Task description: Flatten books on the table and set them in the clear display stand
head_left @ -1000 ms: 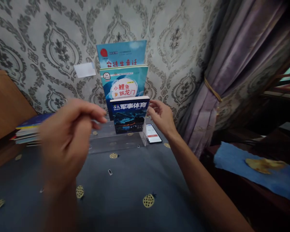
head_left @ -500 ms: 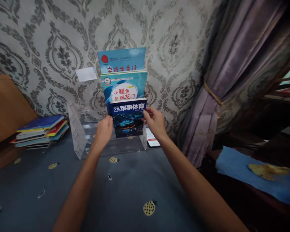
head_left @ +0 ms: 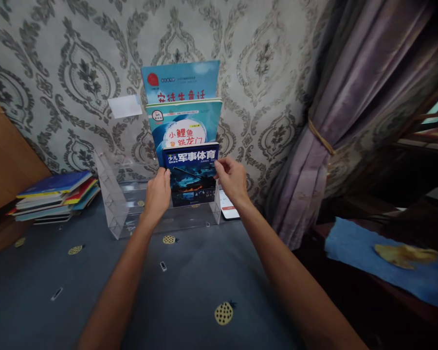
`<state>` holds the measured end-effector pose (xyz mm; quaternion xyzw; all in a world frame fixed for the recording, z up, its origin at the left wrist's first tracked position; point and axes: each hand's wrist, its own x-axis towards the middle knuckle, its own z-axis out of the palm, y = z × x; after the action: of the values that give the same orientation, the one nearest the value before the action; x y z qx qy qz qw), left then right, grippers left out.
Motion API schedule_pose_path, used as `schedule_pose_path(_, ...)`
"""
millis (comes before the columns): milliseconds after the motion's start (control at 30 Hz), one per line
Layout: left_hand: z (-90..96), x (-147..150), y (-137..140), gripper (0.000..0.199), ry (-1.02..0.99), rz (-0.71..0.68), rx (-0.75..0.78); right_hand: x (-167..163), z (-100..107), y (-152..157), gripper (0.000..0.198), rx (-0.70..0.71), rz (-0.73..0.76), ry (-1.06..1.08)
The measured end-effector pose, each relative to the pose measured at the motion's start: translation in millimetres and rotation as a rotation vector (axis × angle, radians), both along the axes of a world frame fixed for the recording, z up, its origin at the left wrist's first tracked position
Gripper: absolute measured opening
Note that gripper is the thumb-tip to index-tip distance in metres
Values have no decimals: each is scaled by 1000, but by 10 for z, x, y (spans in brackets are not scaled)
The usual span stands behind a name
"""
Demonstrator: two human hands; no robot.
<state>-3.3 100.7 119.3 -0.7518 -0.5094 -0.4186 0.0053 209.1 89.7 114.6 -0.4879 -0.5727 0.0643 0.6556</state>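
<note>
A small dark blue book (head_left: 192,175) stands upright in the tiered clear acrylic book rack (head_left: 114,206). My left hand (head_left: 157,193) is closed on its left edge, while my right hand (head_left: 232,179) pinches its right edge near the upper corner. Right behind it rises a teal book (head_left: 184,119) with red lettering, its lower part hidden. A taller light blue book (head_left: 180,78) stands at the back, showing only its upper part. All these covers face me. The rack's left part holds no books.
Several books lie in a stack (head_left: 56,194) at the left, beside a wooden panel (head_left: 12,160). A phone (head_left: 228,206) sits by the rack's right end. Purple curtains (head_left: 295,180) hang at the right, near a blue cloth (head_left: 357,260). The patterned tablecloth (head_left: 190,291) spreads in front.
The view has shifted slightly, so everything sits a little further left and higher. Both hands stay on the sides of the dark blue book, which appears slightly straighter.
</note>
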Motion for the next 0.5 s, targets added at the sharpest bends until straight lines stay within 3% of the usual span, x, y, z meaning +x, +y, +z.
schedule_pose_path(500,-12,-57,12,39,51,23,-28,-3,9,1,18,-33,-7,14)
